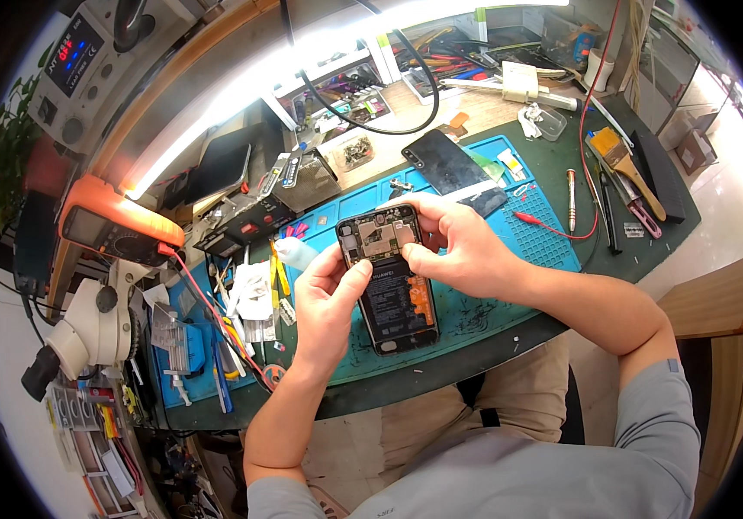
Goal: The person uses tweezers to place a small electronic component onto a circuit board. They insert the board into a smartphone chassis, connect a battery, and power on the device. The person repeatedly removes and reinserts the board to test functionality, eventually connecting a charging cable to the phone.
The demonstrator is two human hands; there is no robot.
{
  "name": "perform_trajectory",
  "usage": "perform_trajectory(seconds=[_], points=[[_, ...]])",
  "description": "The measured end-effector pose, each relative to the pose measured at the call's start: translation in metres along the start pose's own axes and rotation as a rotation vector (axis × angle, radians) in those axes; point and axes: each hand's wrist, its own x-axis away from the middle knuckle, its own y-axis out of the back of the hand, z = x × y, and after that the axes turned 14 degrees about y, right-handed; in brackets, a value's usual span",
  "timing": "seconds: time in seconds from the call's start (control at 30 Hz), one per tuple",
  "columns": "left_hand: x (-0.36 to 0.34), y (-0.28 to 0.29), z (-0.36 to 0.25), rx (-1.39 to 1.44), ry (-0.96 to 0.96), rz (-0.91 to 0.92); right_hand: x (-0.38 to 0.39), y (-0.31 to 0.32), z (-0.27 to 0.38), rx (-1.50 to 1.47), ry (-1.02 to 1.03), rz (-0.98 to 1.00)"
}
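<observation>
An opened phone (389,281), its back cover off, is held over the blue repair mat (337,346). Its circuit board lies bare at the top, with a black battery (389,303) below and an orange flex piece beside that. My left hand (330,294) grips the phone's left edge, thumb near the board's lower left corner. My right hand (449,246) is closed around the upper right edge, its thumb on the board's right side. The fingers underneath are hidden. Behind the phone, a dark back cover or phone (449,164) with a camera strip lies on the mat.
An orange multimeter (116,221) stands at left, its red lead crossing the table. Nearby are a white microscope part (86,324) and scattered tools. On the right lie a wooden-handled brush (627,164), a screwdriver (571,199) and a red probe (531,221). A black cable loop hangs overhead.
</observation>
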Motion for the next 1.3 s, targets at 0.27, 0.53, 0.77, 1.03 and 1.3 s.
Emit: perform_trajectory(seconds=[0.27,0.53,0.77,1.03,1.3], points=[[0.0,-0.011,-0.006,-0.087,-0.083,-0.105,-0.001,0.0,-0.004,-0.125,-0.062,-0.115],[0.005,-0.024,0.003,-1.237,-0.598,-0.308,0.002,-0.002,-0.008,-0.097,-0.049,-0.223],[-0.002,-0.016,0.003,-0.962,-0.621,-0.23,-0.002,-0.001,0.004,-0.288,0.023,-0.117],[0.004,-0.009,-0.013,0.489,0.059,0.482,-0.001,0.006,0.006,-0.019,0.146,-0.281],[-0.001,-0.005,-0.001,0.661,0.165,0.669,-0.003,-0.001,0.001,0.033,0.165,-0.282]])
